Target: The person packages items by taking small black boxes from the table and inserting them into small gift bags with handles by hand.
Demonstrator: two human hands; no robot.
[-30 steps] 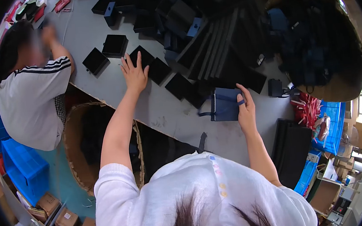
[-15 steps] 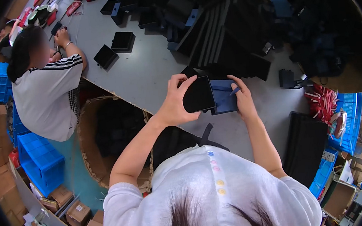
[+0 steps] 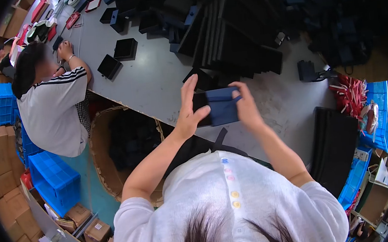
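Observation:
In front of my chest, a small drawer box lies between my two hands. Its dark blue sleeve (image 3: 223,106) covers most of the black inner drawer (image 3: 200,102), whose left end sticks out. My left hand (image 3: 188,112) presses on that end, thumb across the drawer's face and fingers stretched upward along its edge. The sleeve's right side is gripped by my right hand (image 3: 248,109), slightly blurred, near a blue ribbon (image 3: 237,95). Just behind lies another black piece (image 3: 199,77), partly hidden by my left fingers.
Two open black boxes (image 3: 125,49) (image 3: 109,66) lie on the grey table (image 3: 152,73). Tall stacked black panels (image 3: 223,34) and piled dark boxes fill the back. A co-worker (image 3: 55,106) sits at left. A cardboard bin (image 3: 95,154) stands below the table edge; red ribbons (image 3: 347,92) lie right.
The black drawer has slid right into the blue sleeve, leaving only its left end out. My left hand has changed from gripping the drawer's edges to pressing its end with straighter fingers.

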